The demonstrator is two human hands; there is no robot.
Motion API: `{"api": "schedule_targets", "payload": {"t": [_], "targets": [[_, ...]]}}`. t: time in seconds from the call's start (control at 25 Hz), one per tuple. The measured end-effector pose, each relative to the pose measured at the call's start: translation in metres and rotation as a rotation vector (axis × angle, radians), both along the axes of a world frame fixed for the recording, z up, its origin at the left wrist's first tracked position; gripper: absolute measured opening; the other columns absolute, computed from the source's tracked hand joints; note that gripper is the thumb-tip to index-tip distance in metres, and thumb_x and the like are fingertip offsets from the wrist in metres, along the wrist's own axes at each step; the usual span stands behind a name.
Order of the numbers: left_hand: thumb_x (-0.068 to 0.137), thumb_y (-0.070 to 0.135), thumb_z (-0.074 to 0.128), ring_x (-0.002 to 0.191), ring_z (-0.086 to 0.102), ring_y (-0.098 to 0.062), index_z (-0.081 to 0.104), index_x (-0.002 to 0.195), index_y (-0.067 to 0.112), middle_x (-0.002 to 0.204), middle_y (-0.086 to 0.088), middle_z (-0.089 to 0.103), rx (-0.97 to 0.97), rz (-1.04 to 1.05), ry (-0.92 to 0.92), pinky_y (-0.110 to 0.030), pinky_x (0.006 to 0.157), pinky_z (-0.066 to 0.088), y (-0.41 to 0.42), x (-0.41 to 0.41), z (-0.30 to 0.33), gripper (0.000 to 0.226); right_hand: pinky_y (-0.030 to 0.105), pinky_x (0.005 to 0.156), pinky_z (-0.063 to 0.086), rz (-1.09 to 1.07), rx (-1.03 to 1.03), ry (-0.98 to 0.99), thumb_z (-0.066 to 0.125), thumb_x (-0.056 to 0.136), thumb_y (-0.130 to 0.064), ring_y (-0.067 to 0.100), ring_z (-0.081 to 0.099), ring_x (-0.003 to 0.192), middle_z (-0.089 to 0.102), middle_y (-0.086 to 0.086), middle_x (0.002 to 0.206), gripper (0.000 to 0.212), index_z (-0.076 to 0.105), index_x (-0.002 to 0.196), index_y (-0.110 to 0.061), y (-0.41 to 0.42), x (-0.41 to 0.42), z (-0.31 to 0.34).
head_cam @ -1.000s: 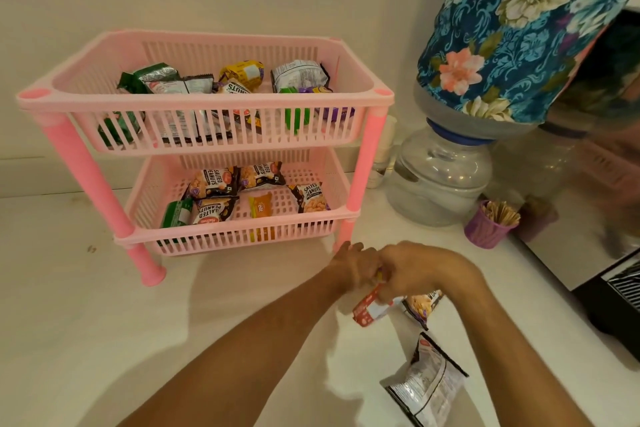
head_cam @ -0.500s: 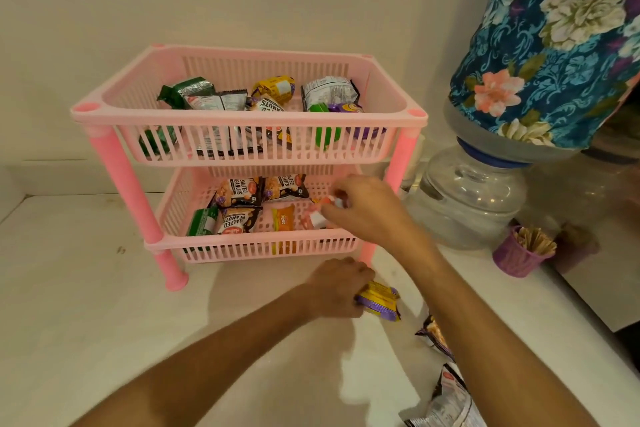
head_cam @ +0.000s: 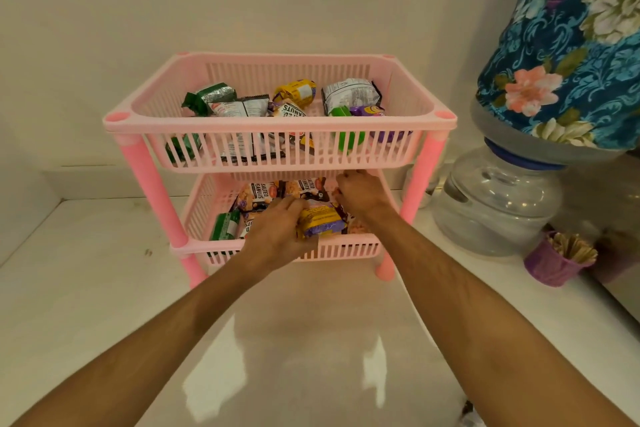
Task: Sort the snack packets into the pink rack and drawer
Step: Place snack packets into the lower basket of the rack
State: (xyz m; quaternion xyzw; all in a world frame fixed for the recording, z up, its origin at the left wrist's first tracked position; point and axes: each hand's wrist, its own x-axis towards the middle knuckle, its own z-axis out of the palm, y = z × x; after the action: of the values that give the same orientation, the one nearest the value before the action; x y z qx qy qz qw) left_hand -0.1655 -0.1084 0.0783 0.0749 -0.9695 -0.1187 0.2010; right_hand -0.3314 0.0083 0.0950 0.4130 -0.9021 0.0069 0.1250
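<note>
Counter [head_cam: 86,305]: we see a white surface that carries everything in view and meets a pale wall at the back.

Water jug [head_cam: 568,45]: we see it inverted at the right edge, wrapped in a blue floral cover, seated on a clear dispenser base [head_cam: 495,204] that stands just beside the rack.

Rack [head_cam: 277,121]: we see a pink two-tier unit on four legs, set against the wall. Both tiers are slatted baskets. The top tier holds a green packet [head_cam: 207,97], a grey packet [head_cam: 239,107], a yellow packet [head_cam: 298,90], a silver packet [head_cam: 349,94], a lime item and a purple packet. The bottom tier [head_cam: 341,248] holds peanut packets [head_cam: 259,194] at the back and a green pack [head_cam: 225,225] at its left.

Left hand [head_cam: 277,229]: we see it reach over the front rim of the bottom tier, fingers curled round a yellow-purple packet [head_cam: 322,222]. That packet sits inside the bottom tier, near the front rim and right of centre.

Right hand [head_cam: 360,192]: we see it deeper in the bottom tier, just under the top basket, fingers curled. We cannot tell whether it holds anything, since the fingertips face away.

Cup [head_cam: 550,267]: we see a small purple container of wooden sticks on the counter, right of the dispenser base.

Packet corner [head_cam: 469,416]: we see a fragment at the bottom edge, beside the right forearm.
</note>
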Motion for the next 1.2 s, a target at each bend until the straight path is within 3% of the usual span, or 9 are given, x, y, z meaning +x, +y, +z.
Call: {"api": "schedule_targets", "payload": {"t": [0.08, 0.2, 0.4, 0.6, 0.72, 0.88, 1.04, 1.2], "targets": [[0.070, 0.044, 0.074, 0.096, 0.054, -0.022, 0.054, 0.117, 0.017, 0.107, -0.003, 0.059, 0.097, 0.050, 0.008, -0.031, 0.070, 0.041, -0.006, -0.015, -0.005, 0.057, 0.039, 0.074, 0.052, -0.031, -0.016, -0.040, 0.057, 0.090, -0.019, 0.033, 0.059, 0.106, 0.062, 0.013, 0.119, 0.026, 0.060, 0.112, -0.005, -0.002, -0.010, -0.007], [0.069, 0.047, 0.074, 0.092, 0.052, -0.019, 0.052, 0.112, 0.018, 0.106, -0.001, 0.056, 0.126, 0.097, -0.083, -0.032, 0.070, 0.044, -0.012, -0.037, -0.010, 0.057, 0.023, 0.065, 0.049, -0.078, -0.192, -0.172, 0.052, 0.093, -0.018, 0.029, 0.063, 0.098, 0.065, 0.013, 0.114, 0.028, 0.057, 0.118, -0.007, -0.003, -0.020, -0.018], [0.070, 0.044, 0.073, 0.098, 0.054, -0.025, 0.047, 0.113, 0.014, 0.111, -0.006, 0.055, 0.116, 0.202, -0.220, -0.039, 0.077, 0.049, -0.014, -0.064, -0.020, 0.058, 0.039, 0.077, 0.054, -0.168, -0.299, -0.221, 0.052, 0.092, -0.009, 0.031, 0.062, 0.097, 0.063, 0.016, 0.115, 0.028, 0.053, 0.119, -0.003, -0.011, -0.028, -0.026], [0.074, 0.046, 0.071, 0.104, 0.055, -0.030, 0.043, 0.120, 0.010, 0.118, -0.010, 0.054, 0.140, 0.263, -0.279, -0.041, 0.081, 0.050, -0.008, -0.077, -0.026, 0.065, 0.036, 0.085, 0.045, -0.217, -0.400, -0.264, 0.044, 0.097, -0.016, 0.031, 0.055, 0.112, 0.059, 0.016, 0.126, 0.030, 0.054, 0.123, -0.004, -0.021, -0.032, -0.038], [0.077, 0.054, 0.066, 0.102, 0.057, -0.030, 0.039, 0.123, 0.010, 0.117, -0.010, 0.054, 0.300, 0.255, -0.303, -0.042, 0.080, 0.051, -0.001, -0.078, -0.023, 0.069, 0.033, 0.086, 0.043, -0.219, -0.573, -0.292, 0.048, 0.096, -0.017, 0.028, 0.054, 0.111, 0.059, 0.014, 0.123, 0.030, 0.053, 0.124, -0.007, -0.023, -0.029, -0.036], [0.085, 0.048, 0.058, 0.116, 0.049, -0.029, 0.045, 0.126, 0.012, 0.126, -0.008, 0.053, 0.170, 0.212, -0.109, -0.046, 0.095, 0.045, 0.008, -0.063, -0.020, 0.056, 0.043, 0.083, 0.052, -0.073, -0.576, -0.234, 0.050, 0.093, -0.009, 0.032, 0.058, 0.101, 0.063, 0.018, 0.109, 0.022, 0.059, 0.112, 0.000, -0.019, -0.014, -0.030], [0.089, 0.038, 0.051, 0.121, 0.046, -0.031, 0.050, 0.124, 0.008, 0.127, -0.011, 0.054, -0.001, 0.093, 0.129, -0.047, 0.108, 0.031, 0.024, -0.035, -0.021, 0.046, 0.031, 0.075, 0.045, 0.008, -0.615, -0.218, 0.048, 0.090, -0.004, 0.030, 0.058, 0.094, 0.063, 0.018, 0.105, 0.020, 0.066, 0.093, 0.002, -0.001, 0.014, -0.030], [0.089, 0.035, 0.048, 0.127, 0.044, -0.034, 0.052, 0.127, 0.007, 0.131, -0.014, 0.054, -0.105, -0.006, 0.194, -0.053, 0.108, 0.030, 0.051, -0.005, -0.033, 0.047, 0.032, 0.087, 0.045, 0.120, -0.694, -0.225, 0.051, 0.086, 0.000, 0.028, 0.058, 0.100, 0.065, 0.016, 0.107, 0.021, 0.069, 0.095, 0.002, 0.034, 0.058, -0.035]]}}
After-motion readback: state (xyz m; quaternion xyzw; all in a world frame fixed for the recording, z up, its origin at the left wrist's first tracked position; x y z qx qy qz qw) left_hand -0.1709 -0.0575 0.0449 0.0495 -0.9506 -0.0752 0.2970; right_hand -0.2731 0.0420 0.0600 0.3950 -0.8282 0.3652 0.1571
